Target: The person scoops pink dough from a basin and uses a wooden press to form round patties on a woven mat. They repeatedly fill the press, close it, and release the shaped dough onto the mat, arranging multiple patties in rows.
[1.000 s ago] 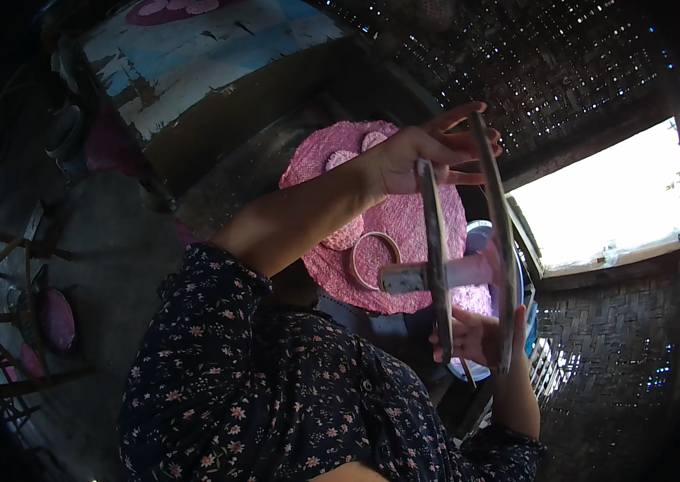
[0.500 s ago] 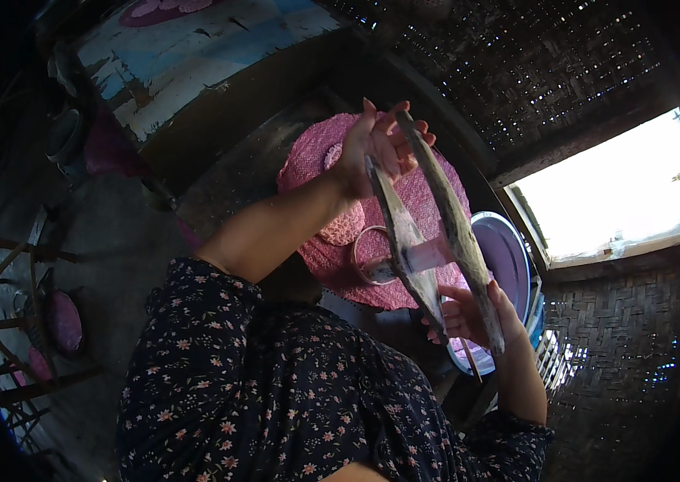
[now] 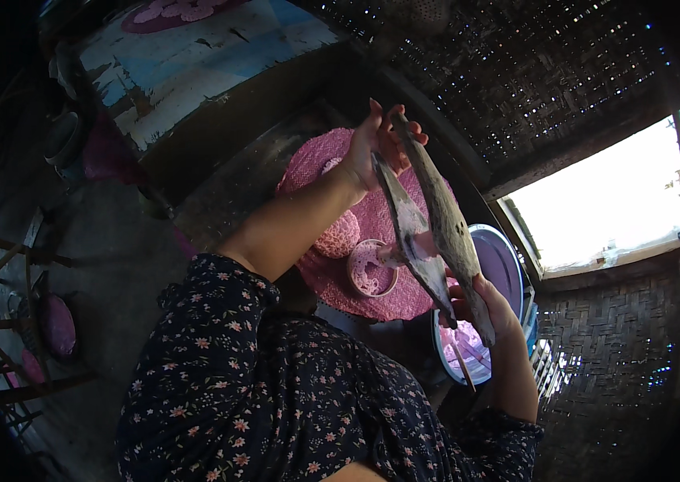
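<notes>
A wooden hand press (image 3: pixel 454 229) with two long, tapered bars and a short pink-smeared plunger between them is held slantwise before me. My left hand (image 3: pixel 380 149) is closed around its far ends, fingers over the outer bar. My right hand (image 3: pixel 488 305) grips the near ends. The press's nozzle points left at a round ring (image 3: pixel 350 271). Thin pink strands (image 3: pixel 366 277) lie inside the ring, which sits on a round pink woven mat (image 3: pixel 308 169). Beside the ring is a lacy pink disc of strands (image 3: pixel 338 234), partly behind my left forearm.
At the right stands a pale basin (image 3: pixel 478 374) of pink dough with a stick (image 3: pixel 462 361) in it, near a large purplish round lid or tub (image 3: pixel 502 253). A worn table (image 3: pixel 187 72) bears a pink tray (image 3: pixel 155 24) at the upper left. Woven walls and a bright window flank the right.
The two bars of the press have come closer together, and the plunger between them shows less. More pink strands now show in the ring. Both hands keep their hold.
</notes>
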A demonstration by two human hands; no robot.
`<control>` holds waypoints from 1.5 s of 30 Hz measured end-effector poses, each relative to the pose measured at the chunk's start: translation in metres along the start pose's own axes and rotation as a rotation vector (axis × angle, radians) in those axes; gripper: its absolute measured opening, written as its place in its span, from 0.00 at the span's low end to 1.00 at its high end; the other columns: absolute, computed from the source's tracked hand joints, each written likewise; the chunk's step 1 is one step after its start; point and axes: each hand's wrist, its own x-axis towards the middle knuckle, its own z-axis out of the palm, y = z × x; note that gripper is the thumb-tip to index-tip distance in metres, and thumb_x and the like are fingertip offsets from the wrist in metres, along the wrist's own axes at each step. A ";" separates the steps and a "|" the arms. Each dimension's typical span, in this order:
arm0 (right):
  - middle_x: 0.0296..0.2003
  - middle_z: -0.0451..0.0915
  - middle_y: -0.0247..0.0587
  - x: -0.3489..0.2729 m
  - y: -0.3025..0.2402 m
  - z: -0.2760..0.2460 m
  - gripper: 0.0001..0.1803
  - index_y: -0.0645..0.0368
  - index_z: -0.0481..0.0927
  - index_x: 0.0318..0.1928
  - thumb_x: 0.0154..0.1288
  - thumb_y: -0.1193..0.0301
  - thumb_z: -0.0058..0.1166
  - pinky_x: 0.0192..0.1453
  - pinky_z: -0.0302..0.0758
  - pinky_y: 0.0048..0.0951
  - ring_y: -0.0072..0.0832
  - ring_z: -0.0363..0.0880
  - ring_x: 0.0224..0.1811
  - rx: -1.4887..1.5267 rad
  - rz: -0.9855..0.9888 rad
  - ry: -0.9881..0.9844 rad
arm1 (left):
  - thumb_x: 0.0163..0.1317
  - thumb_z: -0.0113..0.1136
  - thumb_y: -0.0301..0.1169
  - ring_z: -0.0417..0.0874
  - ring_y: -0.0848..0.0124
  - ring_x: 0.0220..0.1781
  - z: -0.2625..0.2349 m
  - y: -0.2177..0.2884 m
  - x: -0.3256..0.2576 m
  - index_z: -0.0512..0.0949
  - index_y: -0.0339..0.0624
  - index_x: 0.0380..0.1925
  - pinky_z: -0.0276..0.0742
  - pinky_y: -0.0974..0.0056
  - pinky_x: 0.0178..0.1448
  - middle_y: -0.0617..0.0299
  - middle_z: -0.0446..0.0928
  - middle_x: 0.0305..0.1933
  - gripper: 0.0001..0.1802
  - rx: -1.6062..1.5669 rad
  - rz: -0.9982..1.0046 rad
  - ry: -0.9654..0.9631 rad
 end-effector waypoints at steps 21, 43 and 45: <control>0.34 0.78 0.50 -0.001 0.007 0.024 0.35 0.65 0.61 0.59 0.64 0.49 0.48 0.30 0.80 0.31 0.35 0.81 0.27 -0.043 -0.042 0.038 | 0.62 0.39 0.64 0.81 0.60 0.35 0.012 0.008 -0.031 0.71 0.54 0.36 0.78 0.59 0.37 0.61 0.76 0.28 0.27 0.104 0.050 0.293; 0.38 0.80 0.45 0.066 0.021 0.042 0.19 0.57 0.81 0.44 0.61 0.57 0.56 0.43 0.75 0.34 0.34 0.80 0.42 -0.634 -0.440 0.390 | 0.58 0.61 0.40 0.71 0.63 0.61 0.017 0.042 -0.123 0.65 0.40 0.59 0.70 0.60 0.62 0.54 0.68 0.61 0.31 1.874 0.302 0.006; 0.34 0.80 0.43 0.072 0.028 0.041 0.13 0.55 0.84 0.33 0.56 0.59 0.59 0.42 0.75 0.37 0.38 0.79 0.38 -0.952 -0.352 0.566 | 0.65 0.49 0.47 0.64 0.60 0.66 0.019 0.074 -0.145 0.58 0.38 0.64 0.64 0.59 0.67 0.48 0.62 0.64 0.34 1.917 0.225 0.126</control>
